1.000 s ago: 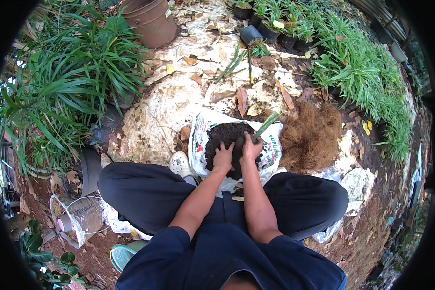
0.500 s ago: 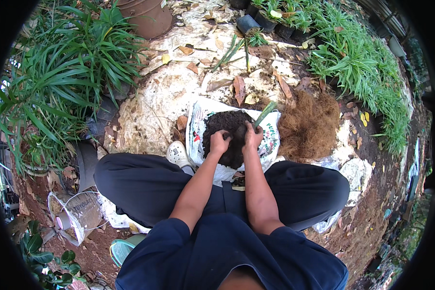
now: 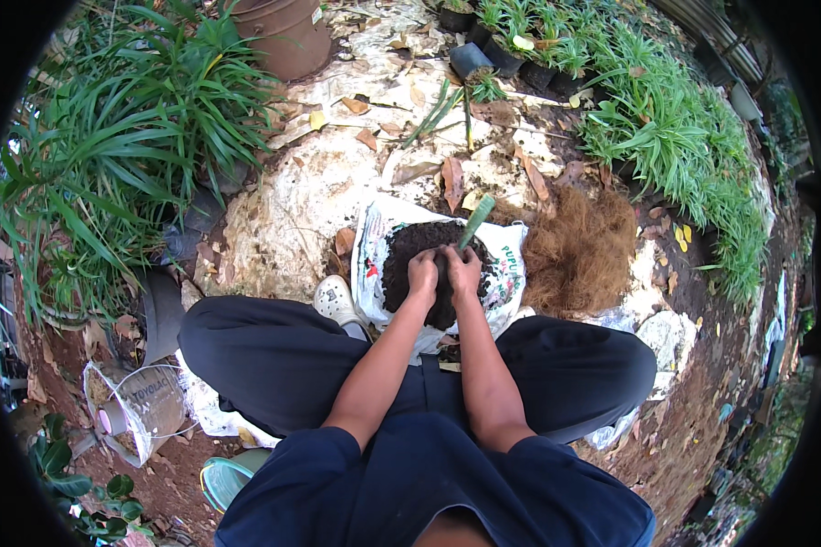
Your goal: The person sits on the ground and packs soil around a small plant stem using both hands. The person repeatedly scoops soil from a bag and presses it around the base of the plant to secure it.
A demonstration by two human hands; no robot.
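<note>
Outdoor garden plot: pale, cracked stone ground strewn with dry brown leaves, ringed by reddish bare earth. Long-bladed green grass clumps at the left edge; a row of small black nursery pots with green shoots along the top edge; a large brown plastic pot at the top left corner. Mound of brown coconut fibre just right of the sack. Clear plastic container on its side at the lower left, beside the person's dark-trousered knee.

Open white plastic sack on the ground at centre, between the knees, filled with dark crumbly potting soil. Green stick-like handle slanting up out of the soil at the sack's upper right.

Left hand and right hand side by side, touching, pressed knuckles-up into the middle of the soil; both grips curled and closed on soil, fingertips buried and hidden. Green handle just above the right hand; contact between them not discernible.
</note>
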